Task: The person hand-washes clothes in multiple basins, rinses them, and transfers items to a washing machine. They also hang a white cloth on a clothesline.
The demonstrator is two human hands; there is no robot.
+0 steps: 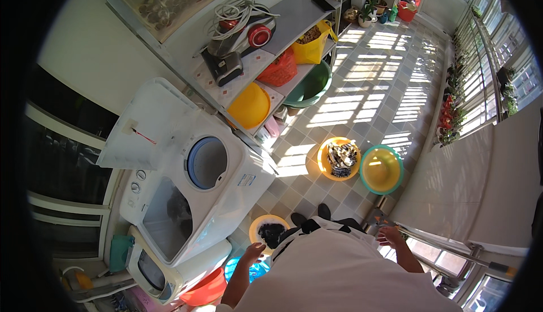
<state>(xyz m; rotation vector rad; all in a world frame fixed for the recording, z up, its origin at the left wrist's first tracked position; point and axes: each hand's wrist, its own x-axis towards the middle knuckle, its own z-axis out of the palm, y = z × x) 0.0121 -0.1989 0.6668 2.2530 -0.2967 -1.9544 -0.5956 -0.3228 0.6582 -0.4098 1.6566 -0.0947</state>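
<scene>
My left hand (253, 253) hangs beside my body with nothing in it, its fingers slightly spread, above a yellow basin (253, 230) with dark wet cloth (271, 234) in it. On the other side, my right hand (389, 235) is held out near a metal rail (441, 246), fingers apart and holding nothing. A white twin-tub washing machine (231, 197) stands at the left with its lid (140, 112) raised. Dark cloth (180, 212) lies in the wash tub; the round spin tub (208, 163) is uncovered. Ahead on the floor, an orange basin (323, 170) holds patterned cloth (340, 159).
A green-rimmed basin (381, 170) touches the orange one. The shelf unit (292, 27) at the upper left bears a vacuum cleaner (242, 36), bags and a yellow bowl (250, 106). A green tub (312, 87) sits beneath. Red (208, 288) and blue basins (246, 268) stand behind my left hand.
</scene>
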